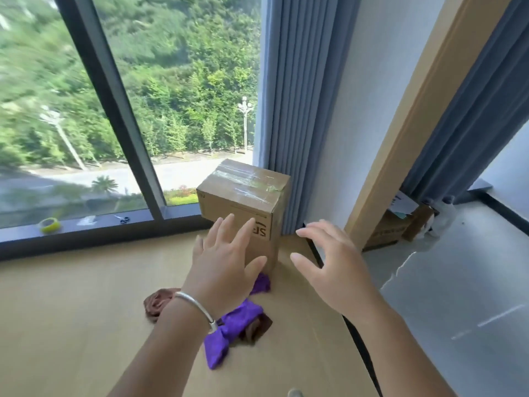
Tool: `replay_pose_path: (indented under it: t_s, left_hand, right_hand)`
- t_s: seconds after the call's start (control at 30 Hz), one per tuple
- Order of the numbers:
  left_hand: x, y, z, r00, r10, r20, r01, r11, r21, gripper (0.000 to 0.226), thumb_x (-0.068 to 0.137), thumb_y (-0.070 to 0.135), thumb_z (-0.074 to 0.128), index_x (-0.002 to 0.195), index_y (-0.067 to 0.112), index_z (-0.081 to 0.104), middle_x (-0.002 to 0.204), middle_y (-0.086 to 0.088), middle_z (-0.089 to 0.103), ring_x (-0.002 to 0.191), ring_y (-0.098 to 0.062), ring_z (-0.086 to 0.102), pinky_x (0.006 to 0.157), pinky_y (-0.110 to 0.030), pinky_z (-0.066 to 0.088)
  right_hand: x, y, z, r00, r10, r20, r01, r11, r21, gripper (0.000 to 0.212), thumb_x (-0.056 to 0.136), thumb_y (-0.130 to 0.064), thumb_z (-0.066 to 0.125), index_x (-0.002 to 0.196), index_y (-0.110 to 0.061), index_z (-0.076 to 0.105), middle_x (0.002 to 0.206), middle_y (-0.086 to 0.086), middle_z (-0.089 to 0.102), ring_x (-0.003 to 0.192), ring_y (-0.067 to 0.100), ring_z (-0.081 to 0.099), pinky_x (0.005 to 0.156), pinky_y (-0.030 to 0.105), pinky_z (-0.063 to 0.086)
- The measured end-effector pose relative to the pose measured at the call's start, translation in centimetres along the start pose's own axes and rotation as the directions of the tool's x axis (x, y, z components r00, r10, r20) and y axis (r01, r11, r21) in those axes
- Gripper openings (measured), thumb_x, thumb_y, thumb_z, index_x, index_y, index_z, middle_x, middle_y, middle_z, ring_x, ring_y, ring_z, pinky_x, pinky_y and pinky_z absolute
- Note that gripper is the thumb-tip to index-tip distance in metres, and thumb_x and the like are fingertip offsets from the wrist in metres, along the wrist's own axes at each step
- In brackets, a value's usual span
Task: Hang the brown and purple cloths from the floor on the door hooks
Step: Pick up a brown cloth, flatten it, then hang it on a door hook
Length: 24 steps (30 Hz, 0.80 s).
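Observation:
A purple cloth lies crumpled on the wooden floor, with a brown cloth bunched beside it on the left and more brown fabric showing under its right end. My left hand, with a silver bangle on the wrist, hovers above the cloths with fingers spread and holds nothing. My right hand is held out to the right of it, fingers straight and apart, also holding nothing. No door hooks are in view.
A taped cardboard box stands on the floor just behind the cloths, against a blue curtain. A large window has tape and scissors on its sill. A wooden door frame rises at right, grey floor beyond.

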State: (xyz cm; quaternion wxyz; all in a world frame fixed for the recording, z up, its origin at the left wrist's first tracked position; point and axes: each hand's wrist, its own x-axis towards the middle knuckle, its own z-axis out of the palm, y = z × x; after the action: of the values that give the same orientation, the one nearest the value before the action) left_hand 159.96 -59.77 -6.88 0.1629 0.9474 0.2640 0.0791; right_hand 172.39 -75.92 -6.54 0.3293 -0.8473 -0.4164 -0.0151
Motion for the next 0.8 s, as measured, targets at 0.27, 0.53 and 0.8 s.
replay_pose_path:
  t_s: [0.27,0.53,0.8]
  left_hand:
    - [3.2,-0.6,-1.7,0.927,-0.363,-0.095,0.372,0.923,0.097,0.070,0.092,0.058,0.039,0.150,0.038,0.006,0.160,0.000,0.001,0.147,-0.017,-0.002,0.117,-0.044,0.013]
    - [3.1,-4.9,-1.6,0.795,-0.599,-0.099,0.606,0.791,0.079,0.068,0.092,0.056,0.042,0.150,0.035,0.013,0.158,-0.001,0.009,0.145,-0.019,0.008,0.117,-0.045,0.014]
    - [4.3,-16.1,1.5,0.688,-0.724,-0.055,0.722,0.690,-0.050,0.065,0.092,0.054,0.044,0.149,0.034,0.019,0.155,-0.003,0.018,0.142,-0.021,0.016,0.115,-0.046,0.019]
  right_hand:
    - [9.9,2.0,2.2,0.937,-0.282,0.207,0.256,0.956,0.142,0.039,0.085,-0.047,0.059,0.122,-0.035,0.057,0.124,-0.019,0.050,0.121,0.003,0.039,0.104,0.025,0.035]
    - [15.1,0.9,9.0,0.835,-0.411,0.365,0.343,0.909,0.237,0.040,0.085,-0.041,0.064,0.123,-0.031,0.059,0.125,-0.013,0.053,0.123,0.003,0.036,0.101,0.012,0.018]
    - [19.8,-2.2,19.5,0.733,-0.400,0.551,0.342,0.916,0.210,0.038,0.083,-0.034,0.068,0.120,-0.028,0.062,0.123,-0.013,0.055,0.124,0.006,0.040,0.101,0.018,0.026]
